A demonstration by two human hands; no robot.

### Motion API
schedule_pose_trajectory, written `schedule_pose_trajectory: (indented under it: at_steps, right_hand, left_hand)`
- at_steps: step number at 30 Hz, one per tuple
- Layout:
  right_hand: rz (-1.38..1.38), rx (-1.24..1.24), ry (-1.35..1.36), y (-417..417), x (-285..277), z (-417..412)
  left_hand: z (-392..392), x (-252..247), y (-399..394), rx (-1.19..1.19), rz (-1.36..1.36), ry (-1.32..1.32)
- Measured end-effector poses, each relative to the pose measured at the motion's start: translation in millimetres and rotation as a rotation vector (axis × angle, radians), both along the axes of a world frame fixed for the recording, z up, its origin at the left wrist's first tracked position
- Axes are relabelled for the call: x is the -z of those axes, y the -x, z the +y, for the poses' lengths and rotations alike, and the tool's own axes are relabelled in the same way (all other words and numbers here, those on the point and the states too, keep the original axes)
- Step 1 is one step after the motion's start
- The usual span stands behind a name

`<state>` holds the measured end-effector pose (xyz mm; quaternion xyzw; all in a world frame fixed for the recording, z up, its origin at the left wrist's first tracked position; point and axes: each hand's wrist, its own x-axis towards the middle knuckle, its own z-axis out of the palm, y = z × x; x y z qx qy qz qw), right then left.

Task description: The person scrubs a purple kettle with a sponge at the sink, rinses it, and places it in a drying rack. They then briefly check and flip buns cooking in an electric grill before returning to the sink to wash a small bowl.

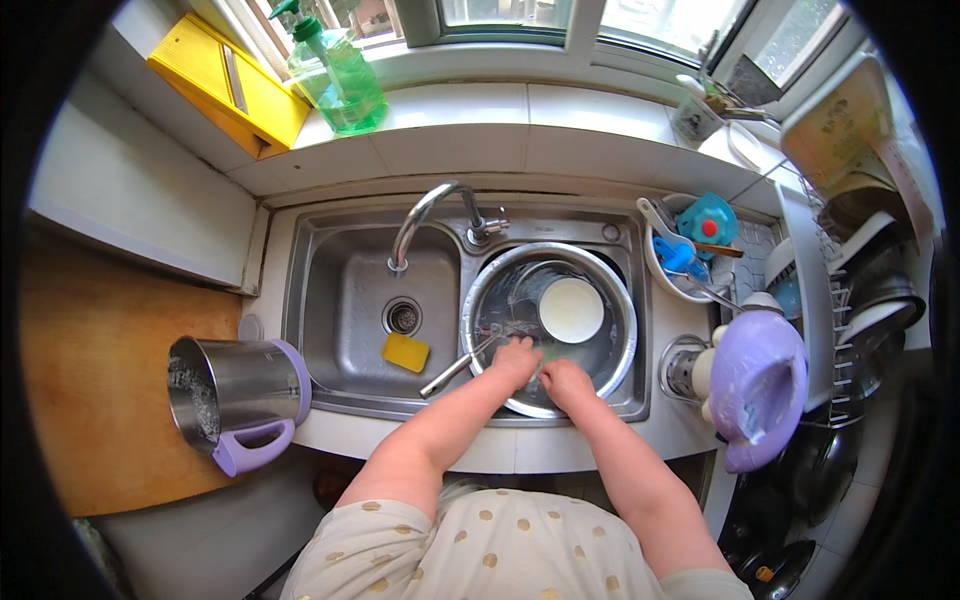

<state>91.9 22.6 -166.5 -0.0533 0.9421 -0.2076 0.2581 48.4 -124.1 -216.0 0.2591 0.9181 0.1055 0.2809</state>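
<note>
A large stainless-steel basin (628,330) of water sits in the right bowl of the sink. My left hand (516,361) reaches into its near side, fingers bent down at the water. Close beside it, my right hand (566,384) has its fingers curled inward. Something faint and greenish shows between the two hands, too blurred to name, and the fingertips are partly hidden. Beyond my hands a white bowl (571,310) sits in the basin. The steel handle (448,375) of a utensil leans over the basin's left rim, its far end in the water.
A chrome faucet (431,214) arches over the left sink bowl (360,300), where a yellow sponge (406,352) lies. On the left stands a purple-handled steel jug (240,394). To the right are a purple appliance head (757,386), a utensil-filled bowl (660,259) and a dish rack (840,337).
</note>
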Motion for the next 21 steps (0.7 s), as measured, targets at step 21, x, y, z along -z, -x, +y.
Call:
schedule_pose_trajectory:
  at_steps: [21]
  right_hand:
    - [0.858,-0.051,0.33,177.1,-34.1,-80.2]
  left_hand:
    - [-90.6,-72.4,40.2,-1.295,-0.759,-1.29]
